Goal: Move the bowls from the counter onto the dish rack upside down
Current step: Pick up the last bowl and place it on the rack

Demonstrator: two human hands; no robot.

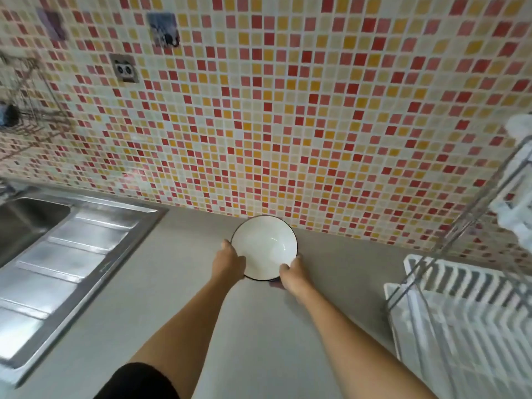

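A white bowl (264,246) with a thin dark rim sits open side up near the back of the grey counter (178,283), close to the tiled wall. My left hand (229,262) grips its left edge, thumb over the rim. My right hand (293,276) grips its lower right edge. A dark shape shows just under the bowl by my right hand; I cannot tell what it is. The white slatted dish rack (460,321) with a metal frame stands at the right, apart from the bowl.
A steel sink (26,223) with a ribbed drainboard (57,272) fills the left side. A wire shelf (26,110) hangs on the mosaic wall at upper left. White cloth-like items (515,214) hang on the rack's upper frame at far right.
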